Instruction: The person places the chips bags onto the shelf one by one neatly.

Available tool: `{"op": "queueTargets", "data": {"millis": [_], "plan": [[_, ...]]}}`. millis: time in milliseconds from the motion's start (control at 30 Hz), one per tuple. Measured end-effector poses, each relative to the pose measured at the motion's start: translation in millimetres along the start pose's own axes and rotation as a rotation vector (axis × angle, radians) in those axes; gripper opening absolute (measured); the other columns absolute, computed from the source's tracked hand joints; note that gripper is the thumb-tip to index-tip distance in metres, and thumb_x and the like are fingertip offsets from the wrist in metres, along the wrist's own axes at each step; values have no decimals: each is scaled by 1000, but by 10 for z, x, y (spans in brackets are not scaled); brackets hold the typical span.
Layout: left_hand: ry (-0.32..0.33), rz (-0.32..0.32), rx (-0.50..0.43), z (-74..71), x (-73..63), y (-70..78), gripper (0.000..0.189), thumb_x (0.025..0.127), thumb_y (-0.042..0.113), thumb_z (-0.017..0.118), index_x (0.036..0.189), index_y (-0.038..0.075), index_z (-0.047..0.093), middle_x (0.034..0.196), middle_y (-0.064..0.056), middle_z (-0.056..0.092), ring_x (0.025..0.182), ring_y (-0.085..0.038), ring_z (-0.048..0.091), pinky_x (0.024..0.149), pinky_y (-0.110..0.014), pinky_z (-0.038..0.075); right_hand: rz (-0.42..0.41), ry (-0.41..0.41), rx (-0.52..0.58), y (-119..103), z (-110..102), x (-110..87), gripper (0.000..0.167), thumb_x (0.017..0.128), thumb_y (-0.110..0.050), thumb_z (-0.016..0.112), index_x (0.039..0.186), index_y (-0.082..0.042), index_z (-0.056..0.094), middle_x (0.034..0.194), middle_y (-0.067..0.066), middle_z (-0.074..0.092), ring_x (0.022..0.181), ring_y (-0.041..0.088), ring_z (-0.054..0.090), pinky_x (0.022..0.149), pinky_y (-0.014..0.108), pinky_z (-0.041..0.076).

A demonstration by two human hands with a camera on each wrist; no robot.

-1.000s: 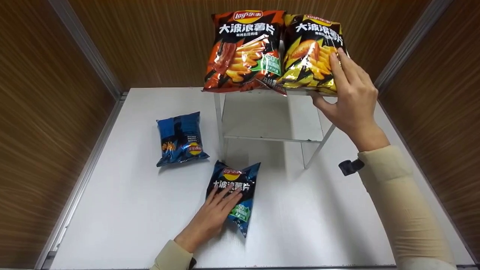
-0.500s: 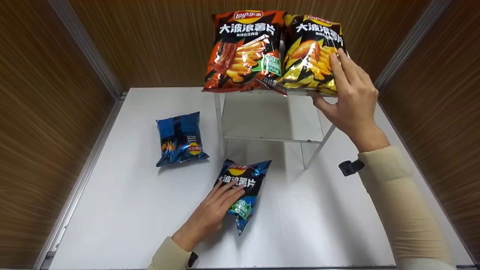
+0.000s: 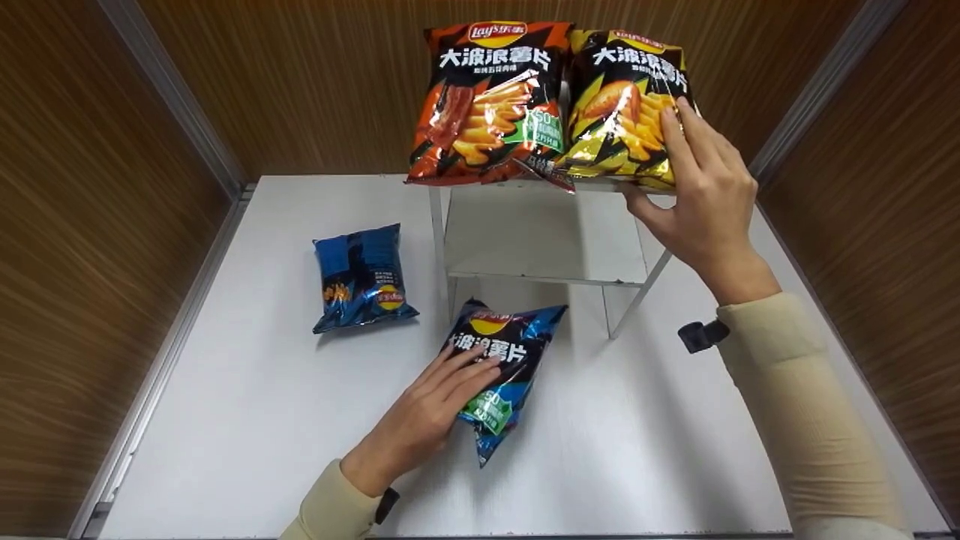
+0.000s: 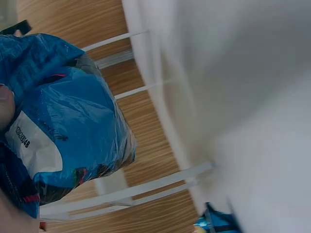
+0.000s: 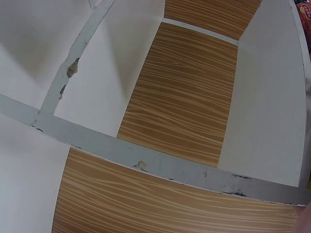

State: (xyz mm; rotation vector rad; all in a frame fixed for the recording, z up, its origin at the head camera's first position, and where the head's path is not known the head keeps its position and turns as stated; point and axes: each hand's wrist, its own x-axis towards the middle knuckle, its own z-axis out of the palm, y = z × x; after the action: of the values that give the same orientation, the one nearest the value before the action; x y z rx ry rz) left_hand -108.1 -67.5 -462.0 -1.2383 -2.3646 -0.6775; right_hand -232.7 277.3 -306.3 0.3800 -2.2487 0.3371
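Observation:
My left hand point(image 3: 412, 424) holds a blue-and-black bag of chips point(image 3: 517, 375), fingers across its front. The left wrist view shows the back of this blue bag point(image 4: 73, 121) and my thumb point(image 4: 6, 107) against it. It looks raised off the white surface, tilted. On top of the shelf rack, a yellow bag of chips point(image 3: 619, 112) stands beside a red-orange bag of chips point(image 3: 487, 97). My right hand point(image 3: 709, 187) rests its fairly straight fingers on the yellow bag's right side, thumb below the top shelf's edge. Only a sliver of this hand point(image 5: 304, 221) enters the right wrist view.
Another blue bag of chips point(image 3: 364, 277) lies left of the rack. The white metal rack point(image 3: 544, 279) has a lower shelf under the top one, and chipped paint on its frame point(image 5: 146, 162). Wood-grain walls point(image 3: 90, 187) enclose both sides and the back.
The blue bag in my left hand has moved right and up toward the rack, tilting a little more. My right hand and the other bags have stayed in place.

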Motion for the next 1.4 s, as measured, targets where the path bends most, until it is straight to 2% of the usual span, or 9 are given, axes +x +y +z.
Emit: {"op": "queueTargets", "data": {"millis": [167,433,667,800,1067,1167,1400], "plan": [[37,29,1,-132,139,39,67,85,0,74,146,14,47,150,-1,51,142,-22,45,116,-50,36,-13,-14,-26,8,-20,-4,78,88,-48,66,153,-16,38,157,8,41,137,35,47,113,51,41],[63,26,-20,-282,315,99,63,86,0,74,143,14,50,148,-1,54,139,-21,49,114,-46,39,-1,-15,-9,5,-12,-5,77,87,-45,68,153,-18,39,157,7,41,137,34,47,113,51,41],[96,67,47,-385,519,125,59,87,-2,72,141,12,52,145,-3,56,138,-22,50,113,-47,40,-9,-19,-33,3,-27,5,78,89,-48,65,154,-18,36,158,8,40,138,34,47,113,51,41],[81,68,135,-340,644,78,57,87,-1,71,140,12,54,144,-3,57,138,-23,50,113,-49,41,0,-3,-4,-4,-12,0,77,87,-47,68,152,-18,40,157,7,42,137,34,48,113,51,41],[31,56,270,-96,865,-54,50,93,7,67,141,10,54,146,-5,56,139,-26,48,114,-52,39,2,8,12,-10,14,-14,76,85,-43,70,151,-16,42,156,7,43,136,34,49,114,50,40],[20,62,298,-24,947,-84,48,94,6,65,141,10,54,146,-6,55,140,-27,47,114,-53,38,6,11,22,-13,12,-13,76,85,-41,71,151,-17,42,156,7,43,136,34,49,114,50,39],[-29,63,339,112,1129,-134,52,94,4,64,144,10,50,149,-6,52,142,-28,44,116,-53,36,-6,-20,-28,-5,-6,-5,78,88,-46,67,154,-17,37,158,8,40,137,34,47,114,50,40]]}}
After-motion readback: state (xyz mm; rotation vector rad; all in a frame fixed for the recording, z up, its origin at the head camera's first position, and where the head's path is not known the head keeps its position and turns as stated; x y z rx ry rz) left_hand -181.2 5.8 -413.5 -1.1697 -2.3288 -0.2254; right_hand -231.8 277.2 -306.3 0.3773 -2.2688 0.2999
